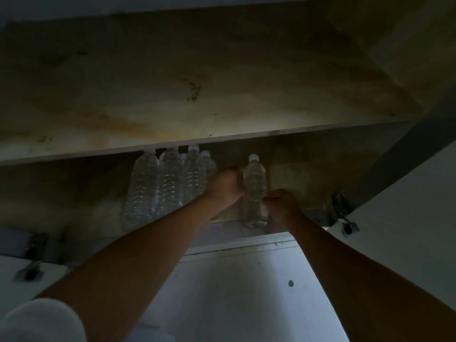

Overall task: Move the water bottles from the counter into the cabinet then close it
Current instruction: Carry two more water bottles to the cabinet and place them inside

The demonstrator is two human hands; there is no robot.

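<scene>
Now I have one water bottle (pixel 254 178) between both my hands. It stands upright at the front edge of the bottom shelf (pixel 229 229) in the cabinet (pixel 308 174), toward the right side. My left hand (pixel 225 187) is curled round its left side near the middle. My right hand (pixel 282 206) pinches its right side a bit lower down. I think the bottle is full, so it will feel a little heavy. Its sides look like thin, soft plastic with bumps, so it could squash or slip if I squeeze hard. The best place to hold it is round the middle, where the bumps help my fingers stick. The cap is hard but too small for a good hold. The other bottles (pixel 170 183) stand close together further left on the same shelf, apart from this one. It is dark, so I cannot see my fingertips well. The door (pixel 407 230) on the right is open.
</scene>
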